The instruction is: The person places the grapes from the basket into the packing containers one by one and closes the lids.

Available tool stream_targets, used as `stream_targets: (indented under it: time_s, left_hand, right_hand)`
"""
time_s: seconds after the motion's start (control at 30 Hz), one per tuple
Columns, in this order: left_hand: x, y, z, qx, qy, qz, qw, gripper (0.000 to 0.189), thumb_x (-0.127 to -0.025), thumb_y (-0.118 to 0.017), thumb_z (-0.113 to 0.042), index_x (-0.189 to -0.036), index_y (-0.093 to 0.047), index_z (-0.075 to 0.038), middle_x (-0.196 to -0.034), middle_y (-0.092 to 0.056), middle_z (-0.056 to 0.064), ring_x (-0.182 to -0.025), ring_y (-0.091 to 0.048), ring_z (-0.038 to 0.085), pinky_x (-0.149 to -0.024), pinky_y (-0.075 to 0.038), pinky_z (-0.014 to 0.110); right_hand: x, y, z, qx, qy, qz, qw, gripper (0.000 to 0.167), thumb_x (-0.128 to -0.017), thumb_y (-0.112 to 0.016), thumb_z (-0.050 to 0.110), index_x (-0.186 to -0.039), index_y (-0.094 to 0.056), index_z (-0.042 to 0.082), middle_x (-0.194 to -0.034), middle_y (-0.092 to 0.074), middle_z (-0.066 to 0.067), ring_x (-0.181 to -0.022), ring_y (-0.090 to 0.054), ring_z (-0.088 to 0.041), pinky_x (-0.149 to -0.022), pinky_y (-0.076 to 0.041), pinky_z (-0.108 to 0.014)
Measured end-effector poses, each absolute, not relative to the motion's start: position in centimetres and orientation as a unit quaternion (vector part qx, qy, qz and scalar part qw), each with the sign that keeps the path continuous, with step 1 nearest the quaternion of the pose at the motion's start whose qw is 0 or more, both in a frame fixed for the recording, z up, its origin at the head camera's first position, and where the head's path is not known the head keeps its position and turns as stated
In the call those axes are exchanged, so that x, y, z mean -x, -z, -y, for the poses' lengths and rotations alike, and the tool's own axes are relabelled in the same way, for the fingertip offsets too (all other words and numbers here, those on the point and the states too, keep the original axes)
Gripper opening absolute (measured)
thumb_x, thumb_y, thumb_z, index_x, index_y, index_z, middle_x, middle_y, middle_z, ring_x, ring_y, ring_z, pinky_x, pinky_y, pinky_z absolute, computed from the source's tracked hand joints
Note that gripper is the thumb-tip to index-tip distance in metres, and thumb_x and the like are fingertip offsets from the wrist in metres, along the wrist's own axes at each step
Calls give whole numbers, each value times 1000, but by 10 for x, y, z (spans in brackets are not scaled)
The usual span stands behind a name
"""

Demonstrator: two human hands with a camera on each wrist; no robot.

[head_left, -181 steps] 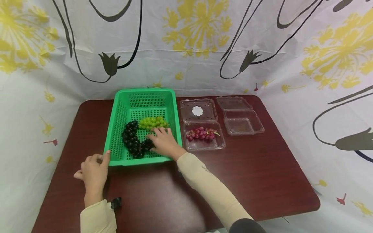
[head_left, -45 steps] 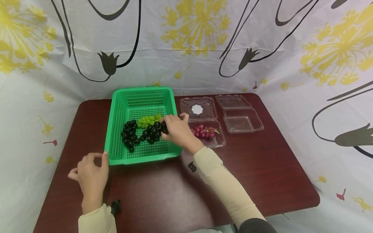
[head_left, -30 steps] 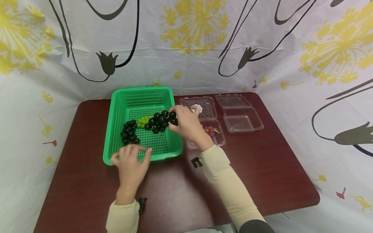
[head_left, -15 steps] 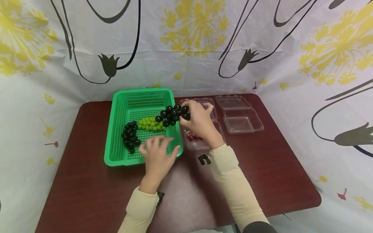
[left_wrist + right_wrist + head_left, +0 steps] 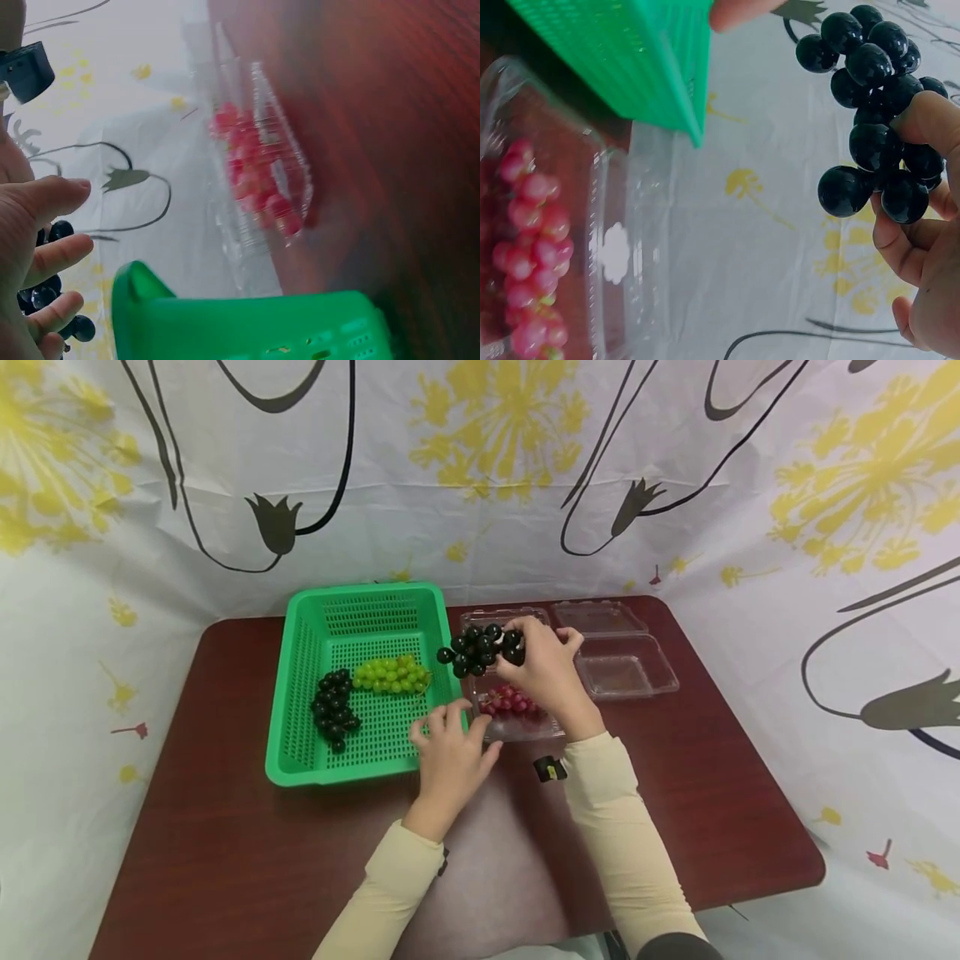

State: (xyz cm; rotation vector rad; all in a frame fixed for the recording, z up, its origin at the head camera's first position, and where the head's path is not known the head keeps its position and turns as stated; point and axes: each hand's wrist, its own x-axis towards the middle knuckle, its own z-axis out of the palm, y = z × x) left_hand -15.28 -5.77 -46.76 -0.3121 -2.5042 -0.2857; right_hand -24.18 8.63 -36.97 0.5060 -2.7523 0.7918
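A bunch of black grapes (image 5: 474, 650) hangs in the air over the near clear plastic container. My right hand (image 5: 549, 670) pinches it at one end between thumb and fingers; the right wrist view shows the same black grapes (image 5: 877, 112) up close. My left hand (image 5: 453, 760) is at the front right corner of the green basket (image 5: 367, 772), fingers spread and slightly bent, with nothing in them. Below the raised bunch, red grapes (image 5: 510, 702) lie in the open clamshell container (image 5: 525, 731). Its lid is partly hidden by the bunch and my right hand.
Inside the basket lie green grapes (image 5: 392, 675) and another bunch of black grapes (image 5: 333, 710). A second open clamshell (image 5: 626, 677) holds nothing and stands at the right on the dark red table (image 5: 712, 802). A patterned cloth (image 5: 480, 560) hangs behind.
My right hand has lifted the black grapes out of the basket and carried them right, over the near container. My left hand has left the basket's front left corner and moved right.
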Motion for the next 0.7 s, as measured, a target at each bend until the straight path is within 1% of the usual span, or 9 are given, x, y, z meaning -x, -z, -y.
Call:
stream_targets:
  time_s: [0.1,0.23,0.33,0.43,0.53,0.7]
  left_hand:
    - [154,475,55,127,83,943,295,33,-74,-80,-45,-96,-71,-21,-117,-60,8,-105,-52,30,-86,-38,56]
    - [155,485,50,134,56,949,280,32,-73,-81,-41,-96,-72,-22,-119,-60,8,-107,-55,29,-85,-43,56]
    - [156,492,46,130,43,954,269,26,-75,-81,-35,-96,-72,-22,-120,-60,8,-108,-55,29,-86,-44,54]
    - [157,496,42,123,33,957,261,21,-78,-78,-25,-97,-72,-22,-122,-59,10,-110,-55,30,-86,-44,53]
    - [158,498,39,117,22,961,251,21,-80,-76,-17,-100,-73,-23,-125,-58,10,-112,-54,30,-87,-43,52]
    - [160,499,38,108,8,968,226,25,-79,-77,-19,-103,-73,-24,-128,-56,11,-114,-53,30,-90,-42,52]
  right_hand:
    - [241,377,-93,-156,-270,945,103,43,-84,-68,20,-120,-53,3,-116,-65,-13,-103,-60,-28,-95,-17,-55]
    - [240,389,-103,-143,-261,950,93,42,-84,-68,20,-120,-53,3,-110,-66,-13,-95,-59,-27,-94,-18,-54]
    - [239,400,-110,-138,-259,951,94,41,-84,-69,20,-118,-53,3,-108,-66,-14,-94,-59,-27,-94,-18,-54]
    - [238,410,-116,-133,-259,952,98,40,-83,-70,19,-116,-53,3,-111,-66,-15,-99,-60,-29,-95,-18,-55]
    - [236,420,-120,-128,-258,953,93,40,-82,-70,19,-115,-54,3,-111,-66,-16,-101,-60,-30,-95,-18,-56]
    - [233,436,-128,-116,-263,955,69,41,-81,-71,19,-115,-54,3,-112,-66,-16,-103,-60,-31,-96,-17,-55]
